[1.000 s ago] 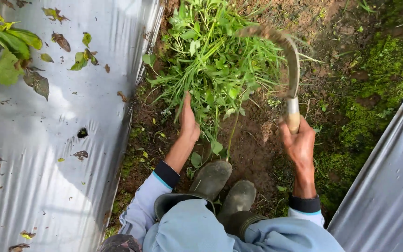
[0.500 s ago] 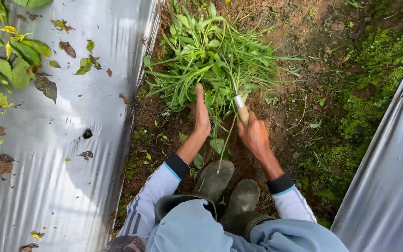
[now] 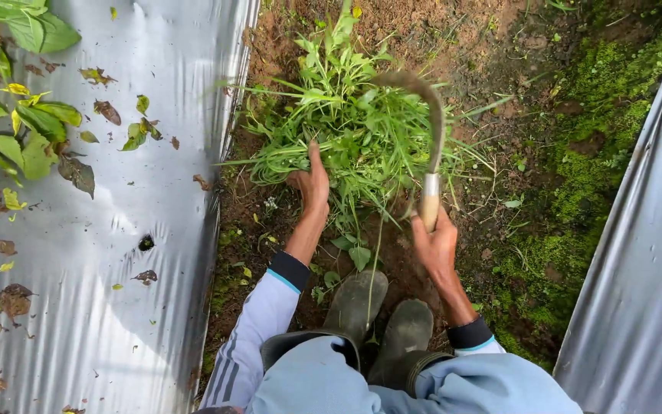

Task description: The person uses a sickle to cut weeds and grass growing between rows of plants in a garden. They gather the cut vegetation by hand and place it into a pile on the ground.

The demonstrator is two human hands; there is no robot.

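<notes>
While gripped low, weeds (image 3: 346, 130) beyond left fingers (image 3: 312, 165); sickle (image 3: 429, 130) in right hand (image 3: 436, 241).

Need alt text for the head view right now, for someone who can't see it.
Seen from above, a person's left hand grips a clump of green weeds on bare brown soil while the right hand holds a curved, wooden-handled sickle over it. Silver plastic mulch sheeting flanks the furrow; grey rubber boots show below.
</notes>
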